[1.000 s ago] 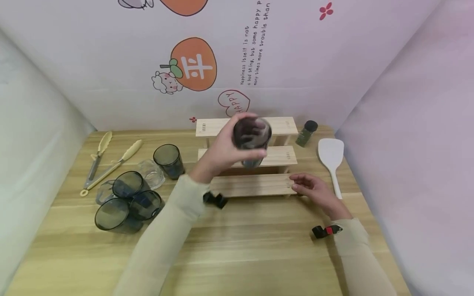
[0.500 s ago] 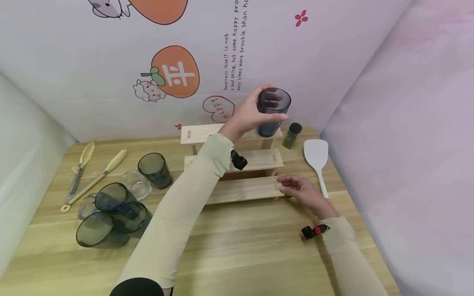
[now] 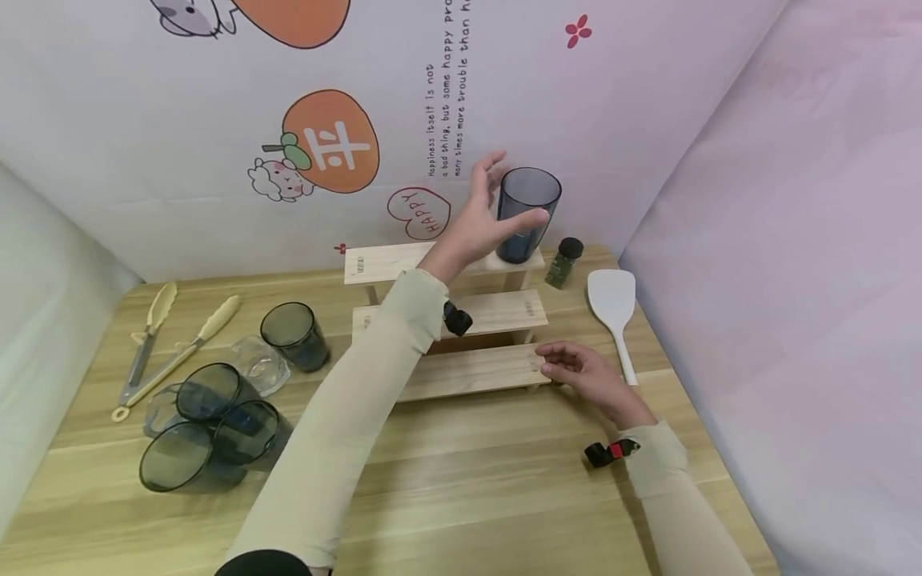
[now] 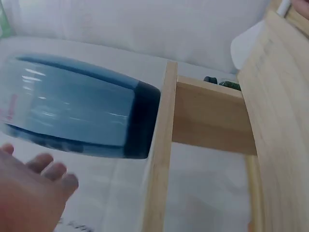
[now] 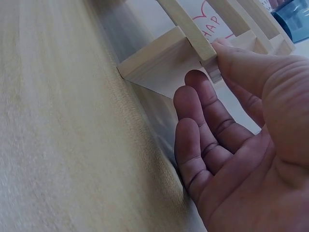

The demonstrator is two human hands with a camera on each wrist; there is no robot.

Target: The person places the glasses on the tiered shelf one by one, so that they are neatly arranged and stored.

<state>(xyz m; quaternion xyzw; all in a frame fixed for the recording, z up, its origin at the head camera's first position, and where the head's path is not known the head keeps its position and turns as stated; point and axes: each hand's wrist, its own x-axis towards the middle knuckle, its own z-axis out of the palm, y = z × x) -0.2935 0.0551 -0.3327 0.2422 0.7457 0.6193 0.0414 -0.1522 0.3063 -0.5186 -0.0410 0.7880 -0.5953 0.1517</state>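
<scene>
A tall blue-grey drinking glass (image 3: 529, 212) stands upright at the right end of the top tier of a three-tier wooden shelf (image 3: 475, 373). My left hand (image 3: 484, 220) is spread around the glass, its fingers extended and apart from the wall. In the left wrist view a gap shows between the fingers and the glass (image 4: 82, 106). Low on the right, my right hand (image 3: 587, 378) pinches the end of the lowest board. Seen from the right wrist, the thumb lies on top of that board (image 5: 205, 48) while the other fingers bend below it.
Several dark glasses (image 3: 183, 456) cluster at the left, near a clear glass cup (image 3: 261, 366) and another dark glass (image 3: 295, 336). Tongs (image 3: 162, 360) lie behind them. A black-capped spice jar (image 3: 564, 262) and a white spatula (image 3: 612, 308) are right of the shelf.
My left hand has carried the glass back and right onto the top tier, then loosened its fingers from it. My right hand has stayed at the lowest board. The head view has shifted slightly.
</scene>
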